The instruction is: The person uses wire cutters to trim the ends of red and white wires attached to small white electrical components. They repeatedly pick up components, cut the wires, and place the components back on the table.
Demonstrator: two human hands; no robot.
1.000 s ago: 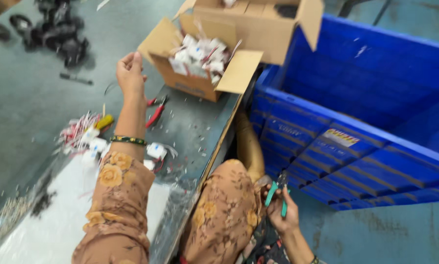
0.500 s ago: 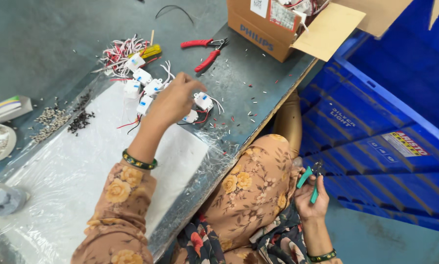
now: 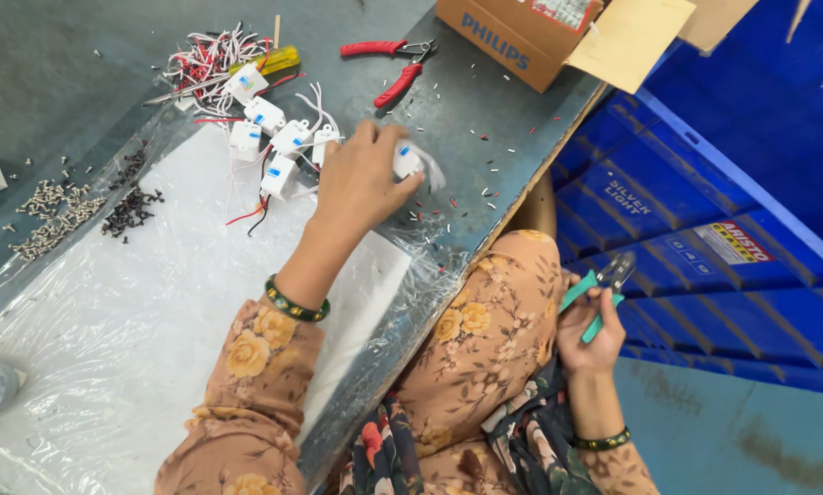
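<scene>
- At the far left of the grey workbench (image 3: 54,64), loose heaps of small screws (image 3: 58,206) lie beside a clear plastic sheet (image 3: 109,321).
- Further right, a cluster of small white modules (image 3: 269,142) trails red and white wires; red-handled pliers (image 3: 395,66) lie beyond.
- The left hand (image 3: 361,183), which half a second ago hovered over that cluster, now pinches one white module (image 3: 406,162) lifted just clear of it, so a single piece has been picked out.
- That module is a small boxy white part with a blue mark.
- At right, off the bench, the right hand (image 3: 587,335) grips a teal-handled cutter (image 3: 599,293), closed around its handles, unchanged.
</scene>
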